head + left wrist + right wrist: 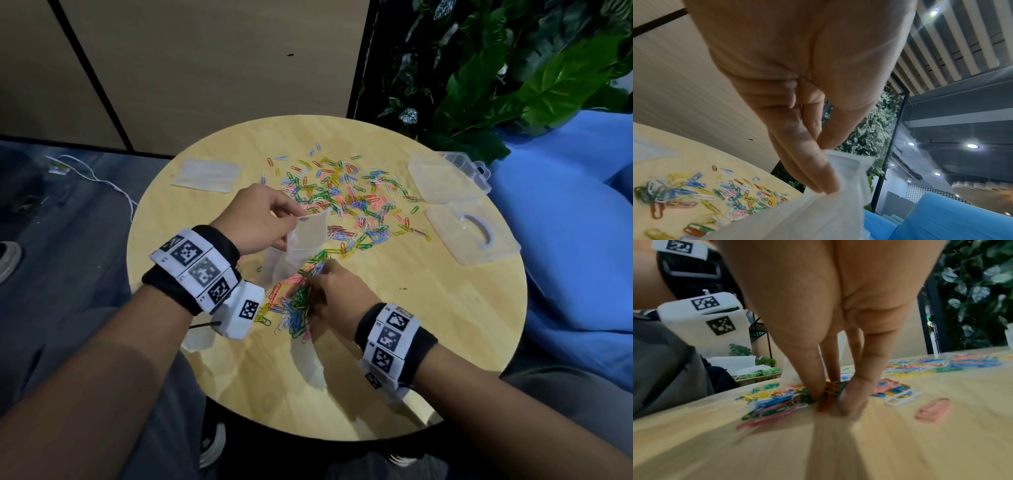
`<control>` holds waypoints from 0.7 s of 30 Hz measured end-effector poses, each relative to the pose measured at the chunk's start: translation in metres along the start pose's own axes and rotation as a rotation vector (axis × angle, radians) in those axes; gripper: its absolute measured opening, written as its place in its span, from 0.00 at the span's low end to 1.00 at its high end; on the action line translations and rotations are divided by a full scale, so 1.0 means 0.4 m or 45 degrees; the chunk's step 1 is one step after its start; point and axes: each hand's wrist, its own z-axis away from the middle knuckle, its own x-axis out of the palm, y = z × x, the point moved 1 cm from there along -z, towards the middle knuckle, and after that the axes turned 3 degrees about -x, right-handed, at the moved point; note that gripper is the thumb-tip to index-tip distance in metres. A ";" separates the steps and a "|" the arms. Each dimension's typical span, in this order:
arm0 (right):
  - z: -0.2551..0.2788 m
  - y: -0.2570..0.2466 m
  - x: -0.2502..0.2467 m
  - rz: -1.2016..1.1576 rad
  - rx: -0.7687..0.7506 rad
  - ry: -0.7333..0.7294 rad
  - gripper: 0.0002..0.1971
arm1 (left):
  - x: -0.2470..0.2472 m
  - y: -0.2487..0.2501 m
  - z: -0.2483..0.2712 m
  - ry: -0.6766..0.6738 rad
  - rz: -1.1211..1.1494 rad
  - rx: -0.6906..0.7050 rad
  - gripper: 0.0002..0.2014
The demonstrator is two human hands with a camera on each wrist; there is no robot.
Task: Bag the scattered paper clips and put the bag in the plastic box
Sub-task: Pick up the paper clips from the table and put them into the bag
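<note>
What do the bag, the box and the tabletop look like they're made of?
Bag: thin, cloudy see-through plastic film, creased and limp.
Box: stiff clear plastic with moulded latches.
Tabletop: pale wood or wood-look laminate, smooth, faint grain; which one cannot be told.

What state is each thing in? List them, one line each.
bag: held up by its rim, mouth open.
left hand: pinches the bag's rim.
right hand: pinches a bunch of clips at the table.
paper clips: scattered loose on the table.
plastic box: open and empty, lid lying flat.
spare bags: stacked flat.
</note>
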 end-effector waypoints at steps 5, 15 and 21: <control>-0.029 0.010 -0.017 0.089 0.034 -0.028 0.11 | -0.004 -0.004 -0.003 -0.016 -0.004 0.008 0.07; -0.006 0.174 -0.194 -1.075 0.315 0.066 0.04 | 0.005 0.001 0.001 -0.049 -0.026 0.016 0.08; -0.015 0.137 -0.238 -2.158 0.215 0.219 0.13 | 0.021 0.003 0.006 -0.072 -0.019 0.038 0.08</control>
